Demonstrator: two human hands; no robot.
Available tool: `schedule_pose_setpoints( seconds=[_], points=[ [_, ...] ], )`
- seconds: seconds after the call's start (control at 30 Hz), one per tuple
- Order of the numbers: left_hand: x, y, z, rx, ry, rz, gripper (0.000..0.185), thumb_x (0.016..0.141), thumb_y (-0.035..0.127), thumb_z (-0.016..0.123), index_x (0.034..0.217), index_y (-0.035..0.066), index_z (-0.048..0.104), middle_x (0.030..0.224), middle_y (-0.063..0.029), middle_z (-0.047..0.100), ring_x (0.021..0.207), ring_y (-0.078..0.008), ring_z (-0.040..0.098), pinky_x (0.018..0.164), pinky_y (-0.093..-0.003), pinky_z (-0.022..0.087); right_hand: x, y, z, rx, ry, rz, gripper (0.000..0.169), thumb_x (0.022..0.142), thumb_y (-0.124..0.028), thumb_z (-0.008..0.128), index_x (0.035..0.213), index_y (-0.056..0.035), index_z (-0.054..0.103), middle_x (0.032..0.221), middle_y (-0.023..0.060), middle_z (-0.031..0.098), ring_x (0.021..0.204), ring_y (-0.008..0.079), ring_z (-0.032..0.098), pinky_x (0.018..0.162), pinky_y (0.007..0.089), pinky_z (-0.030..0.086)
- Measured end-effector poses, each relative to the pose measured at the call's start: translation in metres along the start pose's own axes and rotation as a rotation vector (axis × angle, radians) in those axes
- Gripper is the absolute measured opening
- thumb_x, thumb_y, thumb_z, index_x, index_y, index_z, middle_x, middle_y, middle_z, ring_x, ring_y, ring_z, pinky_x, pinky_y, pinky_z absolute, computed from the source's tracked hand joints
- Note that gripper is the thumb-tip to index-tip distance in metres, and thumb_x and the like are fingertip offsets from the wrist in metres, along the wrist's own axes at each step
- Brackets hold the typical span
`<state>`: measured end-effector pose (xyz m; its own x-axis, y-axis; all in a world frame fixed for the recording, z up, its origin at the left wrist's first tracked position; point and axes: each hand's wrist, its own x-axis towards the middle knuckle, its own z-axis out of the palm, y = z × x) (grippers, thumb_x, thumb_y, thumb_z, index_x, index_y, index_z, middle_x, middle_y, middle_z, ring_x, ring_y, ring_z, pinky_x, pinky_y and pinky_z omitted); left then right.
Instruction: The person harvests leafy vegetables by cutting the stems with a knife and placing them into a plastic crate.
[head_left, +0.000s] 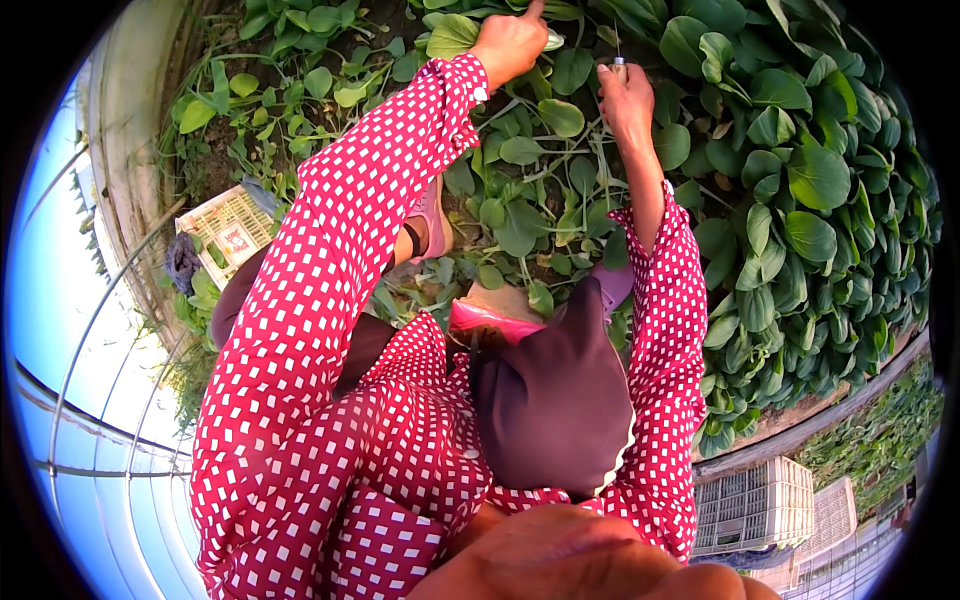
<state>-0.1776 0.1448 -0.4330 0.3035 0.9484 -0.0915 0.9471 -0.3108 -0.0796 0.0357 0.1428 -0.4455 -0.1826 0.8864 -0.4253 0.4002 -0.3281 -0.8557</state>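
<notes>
My left hand is at the top of the head view, with its index finger extended. It is closed over the middle of a pak choi plant, whose leaves stick out on one side and pale stem base on the other. To its right, my right hand grips a knife by its wooden handle. The thin blade points away from me among the leaves. Low leafy plants grow on the soil beneath both hands.
Dense pak choi fills the bed on the right. A plastic crate sits at left, by a pale border. More crates stand at lower right. Between my shoes lies a pink-wrapped block. Metal hoops curve along the left.
</notes>
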Motion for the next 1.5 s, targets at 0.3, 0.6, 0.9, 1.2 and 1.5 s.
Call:
schedule_pose_setpoints(
  seconds=[0.3, 0.6, 0.9, 1.2, 1.5],
  points=[
    [-0.010, -0.008, 0.018, 0.054, 0.075, -0.029, 0.025, 0.074, 0.011, 0.062, 0.095, 0.000, 0.067, 0.126, -0.0304, 0.059, 0.064, -0.0272, 0.067, 0.052, -0.0396, 0.051, 0.041, 0.005, 0.028, -0.222, -0.023, -0.113, 0.042, 0.088, -0.037, 0.061, 0.109, 0.0002, 0.061, 0.096, 0.0261, 0.068, 0.096, 0.0475, 0.062, 0.084, 0.0508, 0.048],
    [-0.012, -0.008, 0.023, 0.040, 0.084, -0.058, 0.029, 0.073, 0.011, 0.061, 0.099, -0.001, 0.066, 0.129, -0.0289, 0.058, 0.062, -0.0271, 0.065, 0.050, -0.0395, 0.049, 0.084, 0.049, 0.027, -0.227, -0.054, -0.055, 0.030, 0.087, -0.033, 0.064, 0.092, -0.0031, 0.064, 0.069, 0.0061, 0.062, 0.056, 0.0159, 0.058, 0.053, 0.0324, 0.046],
    [-0.015, -0.005, 0.021, 0.029, 0.109, -0.064, 0.033, 0.071, 0.010, 0.062, 0.101, -0.002, 0.065, 0.129, -0.0289, 0.057, 0.062, -0.0281, 0.066, 0.050, -0.0404, 0.049, 0.090, 0.034, 0.024, -0.074, -0.117, -0.035, 0.030, 0.088, -0.032, 0.065, 0.096, -0.0034, 0.061, 0.065, 0.0056, 0.059, 0.053, 0.0166, 0.055, 0.051, 0.0337, 0.043],
    [-0.019, -0.006, 0.016, 0.006, -0.012, -0.104, 0.042, 0.066, 0.012, 0.067, 0.105, -0.002, 0.066, 0.134, -0.0266, 0.054, 0.069, -0.0271, 0.067, 0.056, -0.0399, 0.050, 0.090, 0.024, 0.019, 0.102, -0.229, 0.228, 0.027, 0.092, -0.031, 0.061, 0.098, -0.0053, 0.059, 0.070, 0.0041, 0.056, 0.053, 0.0139, 0.051, 0.046, 0.0298, 0.041],
    [-0.015, 0.000, 0.014, -0.012, 0.049, -0.151, 0.047, 0.065, 0.008, 0.066, 0.110, -0.006, 0.062, 0.128, -0.0224, 0.057, 0.071, -0.0304, 0.067, 0.058, -0.0429, 0.050, 0.111, 0.020, 0.011, -0.177, -0.365, 0.251, 0.026, 0.095, -0.030, 0.058, 0.092, -0.0049, 0.056, 0.065, 0.0050, 0.051, 0.050, 0.0155, 0.047, 0.043, 0.0291, 0.037]
  ],
)
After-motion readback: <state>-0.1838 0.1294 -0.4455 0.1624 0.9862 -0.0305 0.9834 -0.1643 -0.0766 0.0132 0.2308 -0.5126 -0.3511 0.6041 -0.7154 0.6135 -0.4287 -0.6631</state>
